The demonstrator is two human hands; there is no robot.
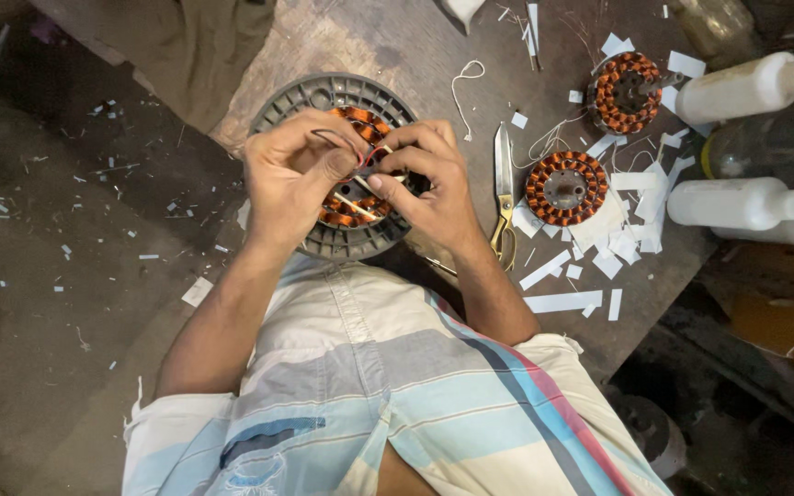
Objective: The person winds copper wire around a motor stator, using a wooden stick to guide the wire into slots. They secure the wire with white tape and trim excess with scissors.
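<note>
The left hand (291,179) is pinching thin insulated wires (346,147), a dark one and a red one, between thumb and fingertips, its grip closed tight on them. The right hand (425,179) is meeting it from the other side, fingers curled and closed on the same wire ends, so both hands are touching just above the work. Under them a copper-wound stator (351,209) is sitting inside a round grey ribbed housing (323,92), which is resting at the near edge of the counter (388,46), just in front of the person's lap. Pale slips are sticking out of the windings below the fingers.

Just right of the right hand, a pair of scissors (504,193) is lying on the counter with its blades pointing away from the person and its yellowish handles near the wrist. Further right, 2 more copper-wound stators are lying flat: 1 (566,188) beside the scissors, the other (625,92) further back. White paper strips and offcuts (613,234) are scattered around them and along the counter edge. 2 white plastic bottles (742,87) are lying on their sides at the right edge. A loop of white string (466,78) is lying behind the housing. The person is wearing a pale striped wrap (397,395).
</note>
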